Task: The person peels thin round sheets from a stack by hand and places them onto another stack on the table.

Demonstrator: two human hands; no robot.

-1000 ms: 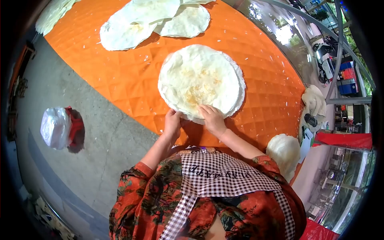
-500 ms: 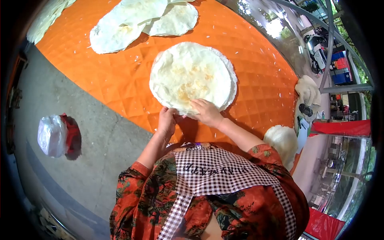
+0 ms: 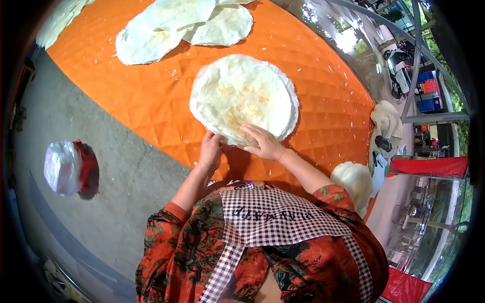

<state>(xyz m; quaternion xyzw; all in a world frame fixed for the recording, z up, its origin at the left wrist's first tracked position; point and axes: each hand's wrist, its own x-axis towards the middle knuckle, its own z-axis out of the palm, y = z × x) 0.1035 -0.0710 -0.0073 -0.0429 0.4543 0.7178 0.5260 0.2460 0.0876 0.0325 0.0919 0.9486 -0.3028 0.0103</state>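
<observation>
A stack of thin, round, pale flatbreads (image 3: 242, 96) with browned patches lies on the orange cloth (image 3: 146, 106). At the stack's near left edge, my left hand (image 3: 211, 149) pinches the rim of the flatbread between thumb and fingers. My right hand (image 3: 263, 143) rests on the near edge of the top flatbread, palm down, its fingers stretched out over the surface. How many sheets lie beneath the top one cannot be made out.
More flatbreads (image 3: 217, 25) overlap at the far side of the cloth. Another pale pile (image 3: 352, 184) sits by my right elbow. A beige cloth (image 3: 387, 120) and a dark object (image 3: 383, 143) lie at the right. A plastic-wrapped bundle (image 3: 62, 168) stands over the grey floor.
The whole view has shifted, with the stack now a little further left. My right hand's fingers have flattened and spread on the top flatbread. My left hand keeps its hold at the rim.
</observation>
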